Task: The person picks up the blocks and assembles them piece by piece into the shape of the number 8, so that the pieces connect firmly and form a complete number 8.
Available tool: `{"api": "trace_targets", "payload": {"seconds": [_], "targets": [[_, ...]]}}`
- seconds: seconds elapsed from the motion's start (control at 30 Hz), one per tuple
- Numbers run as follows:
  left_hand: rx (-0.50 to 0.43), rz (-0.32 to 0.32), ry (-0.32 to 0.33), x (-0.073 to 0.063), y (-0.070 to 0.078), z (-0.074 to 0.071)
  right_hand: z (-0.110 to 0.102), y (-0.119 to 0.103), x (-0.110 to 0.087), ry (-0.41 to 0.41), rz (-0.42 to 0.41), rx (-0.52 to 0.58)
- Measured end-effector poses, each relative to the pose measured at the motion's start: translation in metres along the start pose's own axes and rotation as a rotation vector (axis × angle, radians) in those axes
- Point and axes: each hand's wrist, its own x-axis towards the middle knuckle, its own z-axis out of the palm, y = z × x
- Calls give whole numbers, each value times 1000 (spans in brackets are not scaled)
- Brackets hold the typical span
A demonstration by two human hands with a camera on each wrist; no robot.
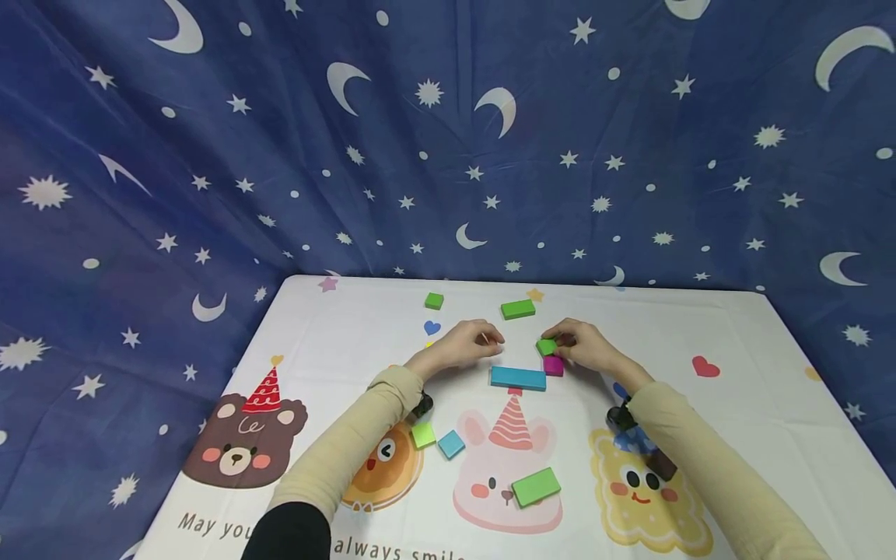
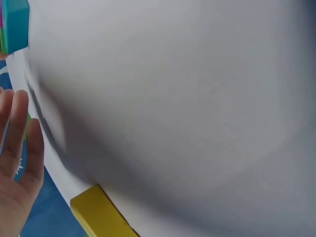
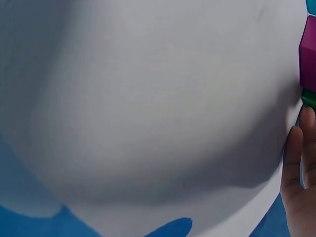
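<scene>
My right hand (image 1: 588, 347) pinches a small green block (image 1: 547, 347) at the back end of a magenta block (image 1: 553, 366). Beside these lies a long blue block (image 1: 518, 379), its right end close to the magenta one. Fingertips reach the green block (image 3: 309, 97) in the right wrist view, with the magenta block (image 3: 308, 54) right above it. Across a gap to the left, my left hand (image 1: 462, 344) hovers with loosely bent fingers and holds nothing. The left wrist view has a yellow block (image 2: 103, 212) near that hand (image 2: 19, 163), mostly hidden from the head view.
Two green blocks, one small (image 1: 434, 301) and one longer (image 1: 518, 309), lie toward the back. Nearer are a light green block (image 1: 423, 435), a small blue block (image 1: 451, 445) and a green block (image 1: 536, 488). A brown block (image 1: 661, 465) sits beside the right sleeve.
</scene>
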Motion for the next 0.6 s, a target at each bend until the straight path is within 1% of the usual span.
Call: {"api": "trace_targets", "payload": {"seconds": [0.1, 0.3, 0.6], "targets": [[-23, 1, 13, 2, 0, -2, 0, 0, 0, 2, -3, 5], [-73, -1, 59, 8, -3, -4, 1, 0, 1, 0, 21, 16], [-94, -45, 88, 20, -5, -8, -1, 2, 1, -5, 14, 30]]}}
